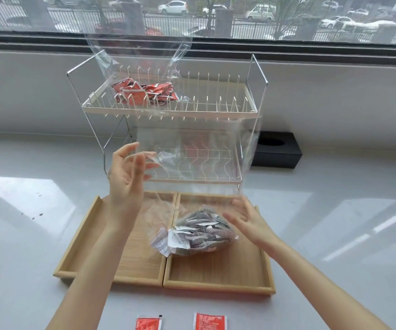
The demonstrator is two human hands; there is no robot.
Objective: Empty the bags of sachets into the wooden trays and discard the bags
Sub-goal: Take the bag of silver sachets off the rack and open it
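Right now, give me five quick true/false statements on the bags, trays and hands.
1. The clear plastic bag of grey-white sachets lies across both light wooden trays. True.
2. The white wire rack's top shelf is bare. False: a clear bag of red sachets sits there.
3. Two red sachets lie nearest the camera. True.
4. The left hand grips a red sachet. False: open, fingers at clear plastic.
5. Both trays are full. False: mostly bare wood.
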